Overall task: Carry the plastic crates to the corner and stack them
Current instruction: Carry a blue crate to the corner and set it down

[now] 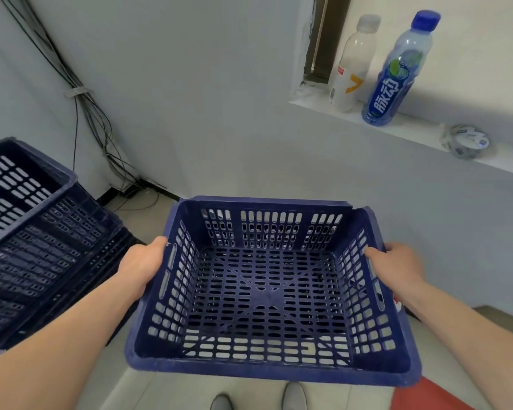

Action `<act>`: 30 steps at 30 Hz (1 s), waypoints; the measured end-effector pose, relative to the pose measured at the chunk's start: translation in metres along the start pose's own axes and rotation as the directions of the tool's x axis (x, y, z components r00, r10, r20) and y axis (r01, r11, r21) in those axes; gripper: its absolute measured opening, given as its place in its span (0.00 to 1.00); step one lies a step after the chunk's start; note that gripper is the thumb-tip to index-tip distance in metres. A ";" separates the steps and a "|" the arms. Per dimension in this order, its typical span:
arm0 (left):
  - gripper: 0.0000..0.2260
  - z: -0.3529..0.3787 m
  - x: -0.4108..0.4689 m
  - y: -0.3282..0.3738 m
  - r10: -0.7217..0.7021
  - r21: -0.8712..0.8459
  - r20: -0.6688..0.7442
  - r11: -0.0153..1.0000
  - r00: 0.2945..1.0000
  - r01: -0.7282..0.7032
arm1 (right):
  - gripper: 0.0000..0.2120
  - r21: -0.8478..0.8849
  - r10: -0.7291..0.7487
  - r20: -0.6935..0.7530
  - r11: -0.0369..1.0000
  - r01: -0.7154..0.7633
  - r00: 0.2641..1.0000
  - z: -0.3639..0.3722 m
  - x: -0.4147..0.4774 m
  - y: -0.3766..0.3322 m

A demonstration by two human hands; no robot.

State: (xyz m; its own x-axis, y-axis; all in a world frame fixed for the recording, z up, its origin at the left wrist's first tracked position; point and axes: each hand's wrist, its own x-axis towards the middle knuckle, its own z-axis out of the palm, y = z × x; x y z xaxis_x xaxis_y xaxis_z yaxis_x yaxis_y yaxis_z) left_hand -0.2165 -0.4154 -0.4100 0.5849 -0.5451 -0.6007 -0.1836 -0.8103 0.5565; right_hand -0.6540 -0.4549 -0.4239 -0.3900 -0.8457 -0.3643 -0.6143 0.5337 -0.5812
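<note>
Here the stack of crates (36, 247) stands at the left, in the corner under the cables (83, 108); its top crate (15, 184) seems to sit a little askew. The carried crate (267, 291) is empty and is held in the air just right of the stack, above the floor (148, 389). The left hand (139, 261) grips its left rim and the right hand (394, 264) grips its right rim, the fingers curled round the outside and mostly hidden by the walls.

To do this step well, I think the crate should be swung left, kept level, lined up with the top rim and lowered straight, so that it nests. On the ledge (412, 128) two bottles (397, 75) and a roll of tape (465, 140) stand well apart from this path.
</note>
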 end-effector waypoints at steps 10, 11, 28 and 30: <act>0.18 0.008 0.019 -0.023 0.106 0.054 -0.006 0.993 0.994 -0.106 | 0.13 -0.072 -0.028 0.023 0.997 0.030 0.999 0.016 -0.006 0.008; 0.15 0.011 0.018 -0.025 0.125 0.059 0.004 0.990 0.992 -0.125 | 0.16 -0.056 -0.032 0.037 0.998 0.034 0.999 0.017 -0.008 0.009; 0.12 0.021 0.028 -0.027 0.124 -0.011 -0.013 0.992 0.992 -0.124 | 0.09 0.076 -0.029 -0.049 0.997 0.032 0.998 0.027 0.012 -0.014; 0.11 0.021 0.031 -0.024 0.126 -0.031 -0.021 0.991 0.992 -0.127 | 0.09 0.091 -0.030 -0.060 0.995 0.036 0.998 0.028 0.012 -0.014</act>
State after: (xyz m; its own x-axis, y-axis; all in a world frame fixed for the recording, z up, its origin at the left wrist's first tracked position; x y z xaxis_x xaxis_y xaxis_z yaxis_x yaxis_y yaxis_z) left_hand -0.2109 -0.4171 -0.4543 0.5736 -0.6382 -0.5134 -0.2316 -0.7276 0.6457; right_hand -0.6308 -0.4731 -0.4403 -0.4119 -0.8596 -0.3022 -0.5628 0.5009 -0.6576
